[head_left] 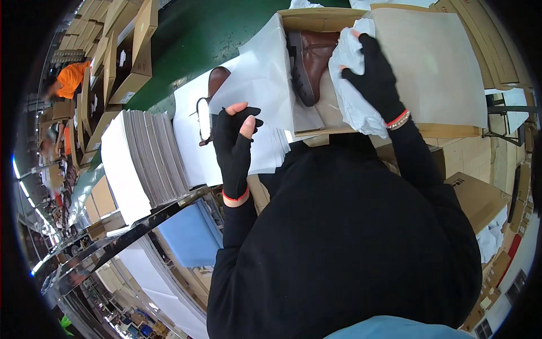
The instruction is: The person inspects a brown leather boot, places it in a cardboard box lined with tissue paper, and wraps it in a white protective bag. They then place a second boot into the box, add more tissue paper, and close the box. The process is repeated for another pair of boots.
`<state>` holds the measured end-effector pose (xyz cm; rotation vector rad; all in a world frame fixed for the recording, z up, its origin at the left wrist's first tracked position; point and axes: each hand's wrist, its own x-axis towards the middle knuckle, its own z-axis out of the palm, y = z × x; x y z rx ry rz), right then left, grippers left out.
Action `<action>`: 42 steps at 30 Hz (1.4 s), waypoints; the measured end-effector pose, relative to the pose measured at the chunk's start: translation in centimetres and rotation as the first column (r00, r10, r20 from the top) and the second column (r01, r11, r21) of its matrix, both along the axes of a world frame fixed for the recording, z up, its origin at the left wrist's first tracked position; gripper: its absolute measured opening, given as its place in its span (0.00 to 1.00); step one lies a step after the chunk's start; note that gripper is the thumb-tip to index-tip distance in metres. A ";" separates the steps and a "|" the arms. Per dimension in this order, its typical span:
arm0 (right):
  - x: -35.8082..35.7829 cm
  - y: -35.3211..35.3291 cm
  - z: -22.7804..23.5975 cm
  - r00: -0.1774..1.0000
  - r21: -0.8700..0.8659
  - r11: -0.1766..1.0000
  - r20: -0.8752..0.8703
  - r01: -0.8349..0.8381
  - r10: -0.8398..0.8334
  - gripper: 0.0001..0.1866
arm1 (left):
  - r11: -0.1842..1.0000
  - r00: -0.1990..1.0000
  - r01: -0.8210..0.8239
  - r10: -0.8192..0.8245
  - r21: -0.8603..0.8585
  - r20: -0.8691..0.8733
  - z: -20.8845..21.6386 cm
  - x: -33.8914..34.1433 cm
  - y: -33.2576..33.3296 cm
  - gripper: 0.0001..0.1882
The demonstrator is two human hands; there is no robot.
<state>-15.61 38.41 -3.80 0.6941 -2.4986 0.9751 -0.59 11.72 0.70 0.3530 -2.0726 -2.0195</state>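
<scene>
My left hand [232, 144], in a black fingerless glove, hovers over white paper sheets [186, 135] with its fingers loosely curled, the thumb apart and nothing visible between them. My right hand [372, 79], gloved alike, grips crumpled white tissue paper [350, 85] at an open cardboard shoe box [323, 21]. Beside the tissue, a brown leather boot [319, 53] with a dark sole lies on its side inside the box. Translucent wrapping paper [259, 79] drapes over the box's left side. It partly covers another brown leather piece [217, 79], probably footwear. Next to that is a thin dark-rimmed loop [202, 116], its kind unclear.
A tall stack of paper [152, 158] stands at the left, above a blue folded item [192, 234]. Paper lines the box lid [423, 62] at the right. Cardboard boxes [132, 56] fill the far left, near a person in orange [72, 79]. More cartons [474, 198] stand at the right.
</scene>
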 end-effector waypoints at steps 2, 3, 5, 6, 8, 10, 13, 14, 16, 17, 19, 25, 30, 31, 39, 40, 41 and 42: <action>1.3 -3.4 -3.5 0.954 -0.287 0.958 0.295 0.031 0.057 0.40 | 1.000 1.000 0.029 -0.029 0.009 -0.003 -0.8 -0.4 0.0 0.13; 1.5 -5.0 -6.6 0.944 -0.332 0.940 0.326 0.073 0.042 0.36 | 0.999 0.999 0.044 -0.044 0.010 0.001 -0.6 -0.4 0.4 0.13; 1.0 -5.2 -9.1 0.757 -0.446 0.893 0.602 0.056 0.253 0.26 | 0.998 0.999 0.054 -0.054 0.013 0.001 -0.6 -0.2 1.0 0.13; 0.9 -5.0 -8.2 0.483 -0.575 0.808 0.748 0.128 0.456 0.24 | 0.997 0.998 0.058 -0.058 0.041 0.006 -0.9 -0.3 1.3 0.13; 0.2 -6.0 -8.0 0.073 -0.516 0.748 0.839 0.417 0.539 0.21 | 0.994 0.996 0.093 -0.093 0.053 0.000 -1.5 -0.3 1.5 0.14; -0.8 -6.7 -9.5 -0.027 -0.484 0.688 0.807 0.541 0.589 0.18 | 0.990 0.991 0.130 -0.131 0.057 0.028 -2.0 -0.4 2.0 0.14; -1.6 -7.0 -10.8 -0.005 -0.628 0.546 0.654 0.554 0.757 0.12 | 0.987 0.989 0.144 -0.147 0.068 0.030 -2.2 -0.2 2.2 0.15; -1.5 -6.7 -11.0 0.018 -0.650 0.503 0.621 0.569 0.783 0.12 | 0.987 0.989 0.145 -0.147 0.072 0.025 -2.2 0.0 2.2 0.15; -1.2 -6.5 -9.9 0.023 -0.677 0.422 0.544 0.603 0.839 0.14 | 0.988 0.993 0.115 -0.117 0.100 0.021 -2.2 0.2 1.5 0.15; -1.1 -6.0 -9.2 0.010 -0.681 0.384 0.498 0.624 0.867 0.16 | 0.990 0.996 0.091 -0.092 0.110 0.002 -1.9 0.2 1.3 0.15; -0.3 -4.4 -6.1 0.029 -0.734 0.414 0.507 0.538 0.861 0.28 | 0.994 0.999 0.032 -0.030 0.105 -0.020 -1.7 0.4 0.6 0.15; -0.5 -1.1 1.1 0.409 -0.824 0.554 0.548 0.116 0.729 0.32 | 0.994 0.976 -0.066 0.082 0.086 -0.201 0.2 -1.3 0.1 0.22; -2.1 1.8 4.6 0.597 -0.641 0.754 0.551 -0.145 0.583 0.33 | 0.985 0.926 0.106 -0.048 0.137 -0.373 1.8 -3.1 -0.3 0.31; -2.2 2.2 5.8 0.592 -0.595 0.780 0.564 -0.191 0.575 0.36 | 0.981 0.936 0.079 -0.010 0.179 -0.353 2.7 -3.1 0.0 0.38; -4.9 1.1 12.6 0.621 -0.415 0.684 0.298 -0.600 0.725 0.37 | 0.836 0.909 0.388 -0.279 0.388 -0.308 4.6 -1.5 -0.3 0.48; -5.2 0.6 12.2 0.680 -0.452 0.692 0.224 -0.563 0.698 0.37 | 0.844 0.913 0.359 -0.228 0.399 -0.340 4.0 -1.6 0.4 0.46; -4.6 -0.2 11.6 0.706 -0.599 0.638 0.162 -0.485 0.689 0.39 | 0.876 0.919 0.302 -0.163 0.375 -0.359 3.3 -1.7 1.2 0.46; -4.2 -1.2 11.0 0.727 -0.726 0.550 0.102 -0.413 0.679 0.42 | 0.906 0.919 0.233 -0.086 0.354 -0.385 2.5 -2.0 1.7 0.45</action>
